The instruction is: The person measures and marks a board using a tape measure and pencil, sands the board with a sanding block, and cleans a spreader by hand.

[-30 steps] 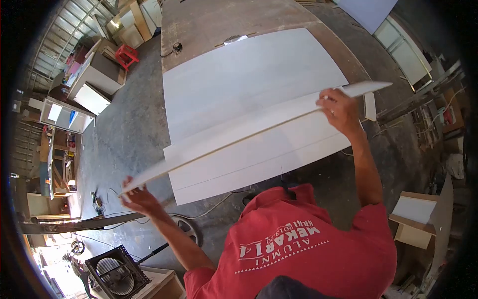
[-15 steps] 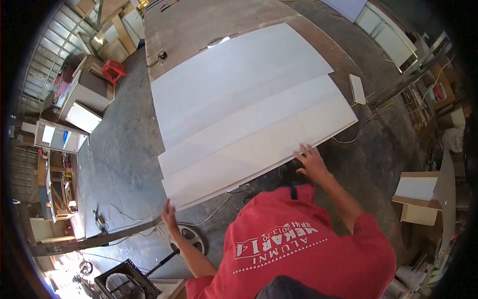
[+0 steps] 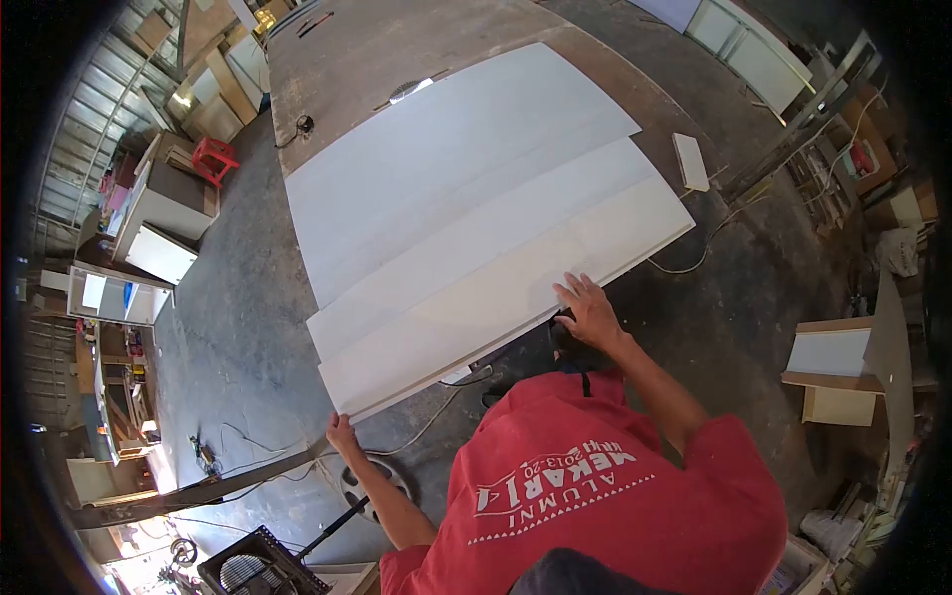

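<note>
**White panels, stepped stack of three, with two bare hands at the near edge**

Near panel (image 3: pixel 476 315): uppermost, flat and smooth, pale cream-white, with a straight, thin near edge; directly in front of both hands.

Left hand (image 3: pixel 342 433): narrow, fingertips closed on the near panel's near-left corner.

Right hand (image 3: pixel 589 312): wide, fingers spread on the near panel's near edge, thumb apart from them; grip beneath the edge cannot be told.

Middle panel (image 3: pixel 446 250): a matt white strip showing beyond the near panel, ahead of both hands.

Far panel (image 3: pixel 436 159): broad, whitish, furthest ahead of the hands, with a faint sheen.

Worktop (image 3: pixel 347 59): brown, scuffed and stained, extending past the far panel. On it, beyond the panels, a round metal disc (image 3: pixel 407 92); to its left, a small black object with a cord (image 3: pixel 303 125).

White block (image 3: pixel 691 163): oblong, beyond the right hand and to its right, just beside the panels.

Cable (image 3: pixel 428 428): thin and curving, between the hands, below the panel edge.

Spoked wheel (image 3: pixel 385 488): round, grey, just behind the left hand, under the forearm.

Dark beam (image 3: pixel 213 491): long and straight, left of the left hand.

Fan (image 3: pixel 256 565): square black frame, behind the left hand and to its left.

Stool (image 3: pixel 213 161): red, well ahead of the left hand, to its left.
</note>
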The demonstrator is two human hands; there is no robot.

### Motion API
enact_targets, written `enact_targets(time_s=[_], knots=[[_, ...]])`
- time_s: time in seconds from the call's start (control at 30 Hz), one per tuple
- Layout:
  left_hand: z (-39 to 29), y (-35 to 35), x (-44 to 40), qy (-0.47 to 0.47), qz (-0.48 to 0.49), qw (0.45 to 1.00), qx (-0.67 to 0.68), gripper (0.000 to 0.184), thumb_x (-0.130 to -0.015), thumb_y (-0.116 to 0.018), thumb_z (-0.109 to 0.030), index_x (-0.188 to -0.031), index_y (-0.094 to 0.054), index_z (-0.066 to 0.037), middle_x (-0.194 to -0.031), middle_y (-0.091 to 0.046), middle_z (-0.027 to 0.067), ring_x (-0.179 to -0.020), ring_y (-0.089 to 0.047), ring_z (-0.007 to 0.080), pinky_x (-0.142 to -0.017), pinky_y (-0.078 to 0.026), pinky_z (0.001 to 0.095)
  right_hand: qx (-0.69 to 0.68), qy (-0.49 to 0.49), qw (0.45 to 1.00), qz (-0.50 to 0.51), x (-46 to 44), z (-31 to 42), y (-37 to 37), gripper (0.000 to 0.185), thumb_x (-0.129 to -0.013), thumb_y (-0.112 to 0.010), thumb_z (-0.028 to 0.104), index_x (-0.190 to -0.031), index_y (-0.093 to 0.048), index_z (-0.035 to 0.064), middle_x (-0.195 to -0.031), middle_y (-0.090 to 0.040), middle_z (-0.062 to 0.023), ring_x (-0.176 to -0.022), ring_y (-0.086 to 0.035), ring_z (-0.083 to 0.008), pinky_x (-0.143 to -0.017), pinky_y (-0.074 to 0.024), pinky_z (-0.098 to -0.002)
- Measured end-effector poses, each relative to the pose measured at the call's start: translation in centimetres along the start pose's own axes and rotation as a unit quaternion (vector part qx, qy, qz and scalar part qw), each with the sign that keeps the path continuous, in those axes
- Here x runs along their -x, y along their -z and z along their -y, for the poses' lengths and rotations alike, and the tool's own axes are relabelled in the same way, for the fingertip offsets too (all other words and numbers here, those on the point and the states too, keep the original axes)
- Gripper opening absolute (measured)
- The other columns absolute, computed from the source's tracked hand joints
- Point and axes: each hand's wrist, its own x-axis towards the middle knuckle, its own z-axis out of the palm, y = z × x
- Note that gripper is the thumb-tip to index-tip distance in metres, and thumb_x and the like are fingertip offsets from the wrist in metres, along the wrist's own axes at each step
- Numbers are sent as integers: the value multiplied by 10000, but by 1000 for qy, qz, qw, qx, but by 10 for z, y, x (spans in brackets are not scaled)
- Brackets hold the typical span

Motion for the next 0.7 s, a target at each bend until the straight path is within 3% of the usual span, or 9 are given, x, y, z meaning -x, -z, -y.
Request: enact_targets(time_s=[0.07, 0.13, 0.23, 0.37, 0.43, 0.47, 0.53, 0.57, 0.7], knots=[[-3, 6, 2, 12, 14, 999, -50, 518, -781, -613, -133, -1249, -593, 89, -1125, -682, 182, -1001, -642, 219, -909, -470, 306, 26, 6, 999, 21, 3, 1, -9, 680, -825, -729, 344, -1409, -461, 122, -1519, -331, -196, -1383, -303, -471, -1115, -310, -541], [12, 1, -4, -68, 3, 998, 5, 659, -811, -646, -205, -1377, -468, 81, -1152, -641, 143, -969, -603, 186, -805, -467, 301, 26, 10, 1000, 13, 6, -1, -12, 674, -826, -727, 350, -1407, -468, 126, -1516, -340, -193, -1388, -299, -466, -1117, -309, -542], [27, -1, -21, -80, 29, 995, 48, 686, -810, -658, -223, -1421, -448, 10, -1239, -607, 130, -1071, -569, 211, -892, -440, 342, 26, 12, 1000, 9, 10, -1, -14, 668, -828, -723, 358, -1405, -476, 130, -1514, -348, -187, -1397, -292, -457, -1119, -306, -542], [5, 11, -4, -25, 22, 995, 93, 615, -812, -662, -232, -1381, -501, -61, -1236, -599, 96, -1070, -558, 235, -887, -441, 359, 33, 6, 999, -1, 9, -3, -16, 627, -831, -709, 349, -1380, -492, 137, -1501, -371, -166, -1391, -295, -446, -1127, -304, -516], [-10, 22, 13, 31, 45, 963, 265, 523, -840, -660, -221, -1308, -549, -16, -1177, -623, 129, -1042, -605, 250, -897, -482, 367, 25, 5, 1000, -9, 9, -3, -12, 626, -827, -715, 340, -1378, -493, 140, -1492, -381, -161, -1384, -306, -442, -1125, -303, -525], [-14, 25, 11, 27, 46, 963, 265, 523, -840, -660, -221, -1308, -549, -16, -1177, -623, 129, -1042, -605, 250, -897, -482, 367, 17, 6, 1000, -15, 8, -2, -9, 626, -823, -720, 332, -1376, -495, 144, -1483, -391, -155, -1377, -317, -437, -1122, -302, -535], [-23, 36, 7, 142, -20, 921, 362, 439, -844, -644, -213, -1247, -586, -48, -1061, -633, 78, -898, -617, 212, -744, -501, 295, 28, 2, 999, -18, 9, 6, 4, 620, -825, -722, 312, -1379, -496, 145, -1458, -412, -160, -1367, -330, -430, -1118, -301, -542], [-18, 39, 3, 117, -30, 922, 368, 403, -845, -630, -215, -1218, -611, -64, -964, -631, 32, -811, -596, 168, -658, -474, 259, 41, -1, 999, -17, 9, 11, 11, 616, -827, -724, 292, -1381, -497, 146, -1433, -432, -164, -1357, -344, -422, -1113, -299, -550], [-12, 57, 2, 40, -6, 948, 317, 349, -841, -635, -222, -1155, -652, -70, -892, -620, 7, -796, -572, 136, -641, -455, 269, 59, 33, 992, -108, -1, 6, 9, 540, -805, -736, 205, -1310, -555, 141, -1343, -503, -140, -1300, -420, -381, -1105, -310, -552]])
